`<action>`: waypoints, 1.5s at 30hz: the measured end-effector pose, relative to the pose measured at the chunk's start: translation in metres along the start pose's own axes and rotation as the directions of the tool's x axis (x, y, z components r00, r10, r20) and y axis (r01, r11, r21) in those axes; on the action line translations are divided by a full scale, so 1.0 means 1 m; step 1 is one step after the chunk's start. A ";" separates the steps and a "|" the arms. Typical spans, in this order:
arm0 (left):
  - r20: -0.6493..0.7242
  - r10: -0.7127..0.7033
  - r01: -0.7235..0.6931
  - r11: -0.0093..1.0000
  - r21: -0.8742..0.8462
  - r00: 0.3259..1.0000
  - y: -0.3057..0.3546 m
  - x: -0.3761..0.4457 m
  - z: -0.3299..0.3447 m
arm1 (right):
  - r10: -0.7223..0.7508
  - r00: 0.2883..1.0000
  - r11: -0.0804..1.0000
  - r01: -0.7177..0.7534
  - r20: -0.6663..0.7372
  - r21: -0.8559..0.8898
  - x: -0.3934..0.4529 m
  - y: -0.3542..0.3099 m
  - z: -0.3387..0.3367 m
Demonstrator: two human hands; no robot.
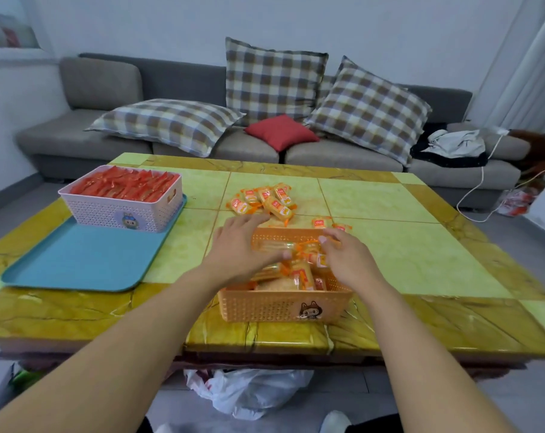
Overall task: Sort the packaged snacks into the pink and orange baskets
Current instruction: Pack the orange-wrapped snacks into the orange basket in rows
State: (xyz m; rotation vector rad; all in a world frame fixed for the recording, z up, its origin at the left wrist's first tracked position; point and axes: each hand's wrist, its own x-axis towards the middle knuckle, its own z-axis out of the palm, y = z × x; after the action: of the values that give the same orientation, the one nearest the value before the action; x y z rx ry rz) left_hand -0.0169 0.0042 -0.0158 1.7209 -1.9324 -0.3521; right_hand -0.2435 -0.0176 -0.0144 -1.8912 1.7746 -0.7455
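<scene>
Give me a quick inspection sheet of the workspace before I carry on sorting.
Surface: yellow-green tiled table, glossy.
Job's things: pink basket full of red packets, on blue tray; orange basket partly filled; orange packets loose behind it.
Clutter: nothing seen on the table.
Hands: left hand flat over the orange basket; right hand pinching a packet inside.
Cables: white cable by the sofa.
Surroundings: plaid cushions, plastic bag on floor.
</scene>
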 end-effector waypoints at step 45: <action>0.439 -0.503 0.622 0.763 -0.180 0.744 -0.006 0.017 -0.034 | 0.278 0.960 0.942 -0.272 0.005 -0.197 0.125 0.042 0.045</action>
State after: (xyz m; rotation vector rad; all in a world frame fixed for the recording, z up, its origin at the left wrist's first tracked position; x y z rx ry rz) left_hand 0.0056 -0.0086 0.0128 2.0958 -1.3940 -1.2256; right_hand -0.2425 -0.1474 -0.0645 -1.7071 2.1001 -0.4503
